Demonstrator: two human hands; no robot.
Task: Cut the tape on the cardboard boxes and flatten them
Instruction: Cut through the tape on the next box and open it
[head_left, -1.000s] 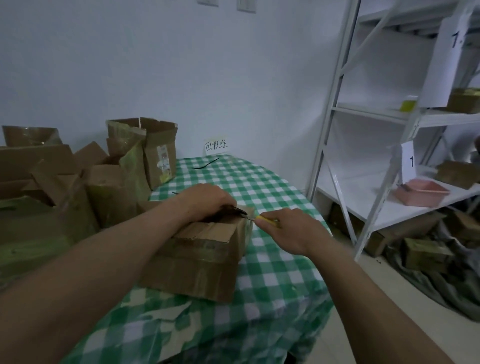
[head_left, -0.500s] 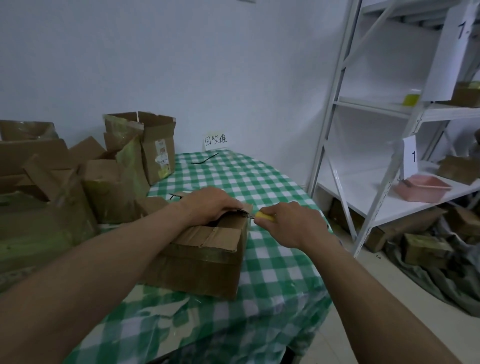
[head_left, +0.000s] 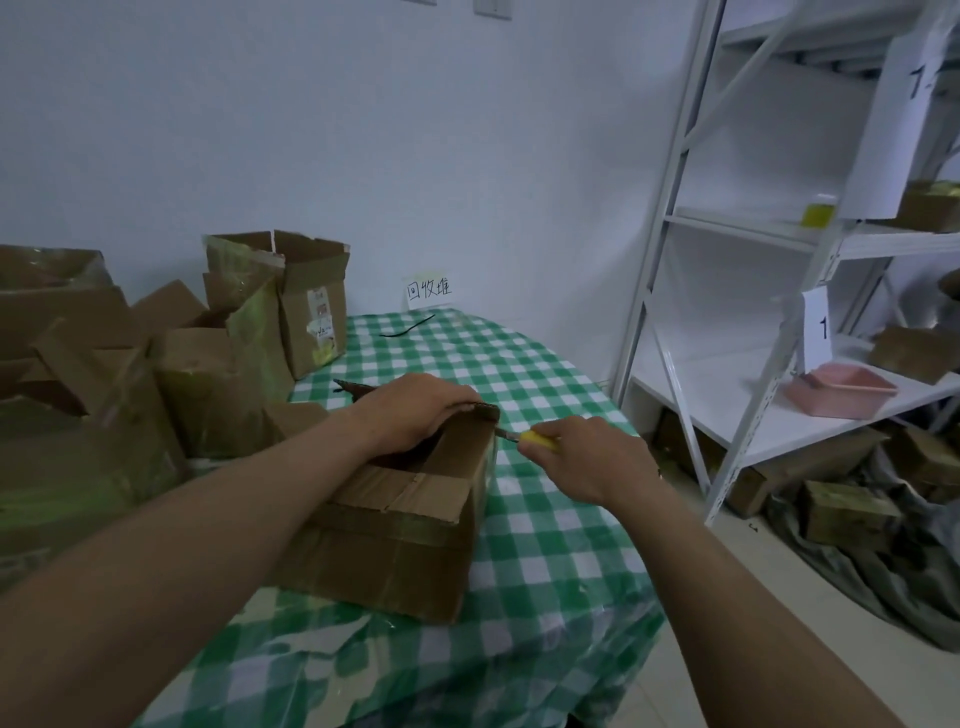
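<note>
**A Box Is Being Cut at Its Corner**

Head view: A brown box (head_left: 395, 540) is set on the desk (head_left: 545, 545), which is covered with a green and white checked cloth. The top of the box is partly open. A band of shiny tape (head_left: 384, 522) is seen along its near side. The far top edge of the box is gripped by the left hand (head_left: 415, 410), with the fingers curled over it. A small knife (head_left: 540, 440) with a yellow handle is held tight in the right hand (head_left: 587, 457), with the fingers wrapped round it. The blade is laid against the far right corner of the box, just beside the left hand.

The blade is pointed toward the left hand. Those fingers could be cut if the knife is pushed too hard and slips. The box could also be slid over the smooth cloth if it is not held down well.

A pile of other boxes (head_left: 218, 374) is stacked on the left of the desk, near the left arm, and could be bumped. A black strip (head_left: 408, 327) and a paper sign (head_left: 428, 289) are seen at the far end. White shelves (head_left: 737, 426) with a pink tub (head_left: 836, 389) are stood on the right, well apart. Nothing seems to be in the way of the knife.
</note>
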